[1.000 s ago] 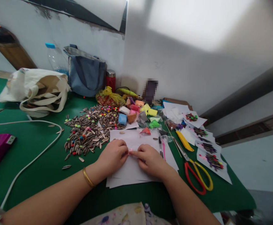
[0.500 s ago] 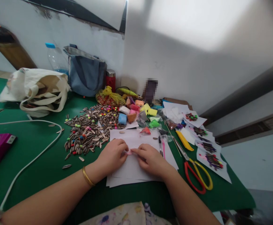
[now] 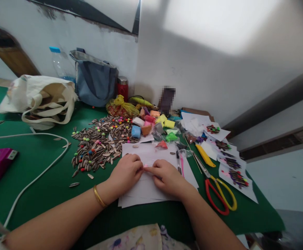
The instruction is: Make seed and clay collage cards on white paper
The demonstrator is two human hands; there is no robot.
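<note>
On a stack of white paper (image 3: 147, 191), a small piece of pink clay (image 3: 146, 165) shows between my fingertips, partly hidden by them. My left hand (image 3: 126, 173) is closed, its thumb and fingers pinched at the clay. Coming in from the other side, my right hand (image 3: 168, 177) has its index finger laid against the clay and the remaining fingers curled under. A black pen (image 3: 178, 162) and a pink strip (image 3: 182, 166) lie on the paper beside my right hand.
Left of the paper is a heap of sunflower seeds (image 3: 96, 149) with coloured bits. Behind are packs of coloured clay (image 3: 146, 130). Scissors (image 3: 215, 187), a yellow cutter (image 3: 205, 156) and seed-decorated papers (image 3: 237, 178) lie right. A white cable (image 3: 36, 177) crosses the left side.
My left fingertips have shifted slightly toward my right index finger, and the two now meet at the pink clay, covering more of its near side. Everything else stays in place.
</note>
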